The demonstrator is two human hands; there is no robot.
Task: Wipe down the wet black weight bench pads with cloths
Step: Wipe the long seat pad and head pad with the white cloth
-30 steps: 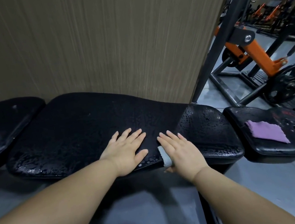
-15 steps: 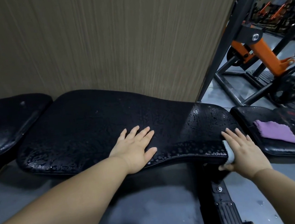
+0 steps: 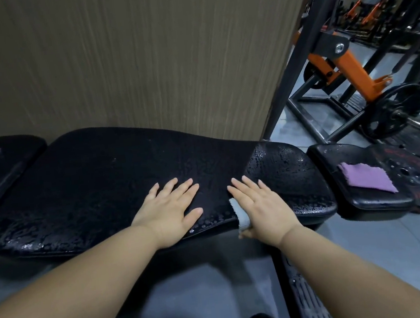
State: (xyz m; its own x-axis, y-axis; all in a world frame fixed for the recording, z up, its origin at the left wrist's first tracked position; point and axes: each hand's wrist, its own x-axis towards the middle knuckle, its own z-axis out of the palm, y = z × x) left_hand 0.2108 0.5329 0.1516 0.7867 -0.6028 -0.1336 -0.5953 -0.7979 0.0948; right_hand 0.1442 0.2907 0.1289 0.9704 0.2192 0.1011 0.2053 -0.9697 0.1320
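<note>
Return stroke.
Your right hand (image 3: pixel 264 205), fingers spread flat, dragged the pale grey cloth (image 3: pixel 240 214) back to the long wet black pad (image 3: pixel 89 185)'s right corner; droplets remained.

**Wet black upholstery, matt grain, painted metal**

The long pad (image 3: pixel 96 182) is black, leather-like upholstery, pebbled with water beads that gleam along its near edge. The seat pad (image 3: pixel 284 174) beside it shines wetter still. The pale cloth (image 3: pixel 240 214) looks soft and napped, the purple cloth (image 3: pixel 368 177) thin and matt. The wall panel (image 3: pixel 140 62) shows a fine, matt wood grain. The frame (image 3: pixel 298 70) is black-painted metal, and the floor (image 3: pixel 371 250) is smooth grey with a dull sheen.
</note>
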